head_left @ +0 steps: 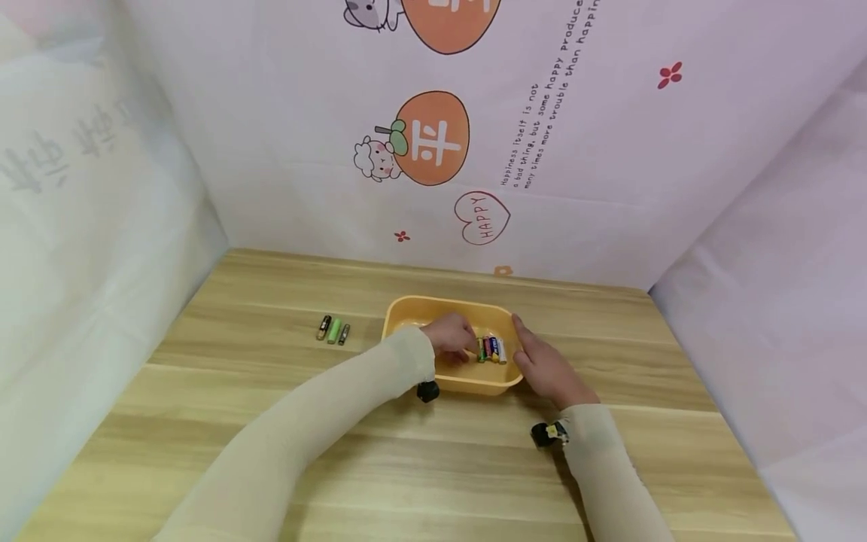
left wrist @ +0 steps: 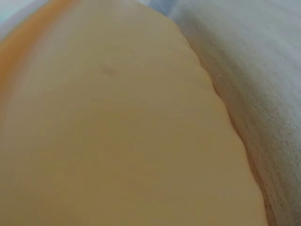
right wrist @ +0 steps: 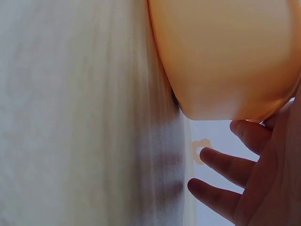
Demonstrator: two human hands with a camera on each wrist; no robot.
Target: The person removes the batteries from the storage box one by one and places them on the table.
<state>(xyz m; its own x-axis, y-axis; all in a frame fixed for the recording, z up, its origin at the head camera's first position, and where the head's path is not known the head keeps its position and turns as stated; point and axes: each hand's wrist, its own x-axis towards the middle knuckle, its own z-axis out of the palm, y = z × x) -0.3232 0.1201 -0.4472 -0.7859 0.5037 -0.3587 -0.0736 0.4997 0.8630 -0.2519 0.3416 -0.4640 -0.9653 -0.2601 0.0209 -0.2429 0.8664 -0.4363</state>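
Head view: the yellow box lies lengthwise, parallel to the desk's far edge; inside, near its right end, four batteries point toward that edge. My left hand bends down beside them; whether it pinches one I cannot tell. My right hand grasps the box's right end. Left wrist view: the box's wall dominates. Right wrist view: three fingers spread beside the box.

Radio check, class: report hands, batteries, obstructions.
Left hand inside tray, beside four visible batteries. Right hand touching tray's end. Three loose batteries outside. No obstruction seen.
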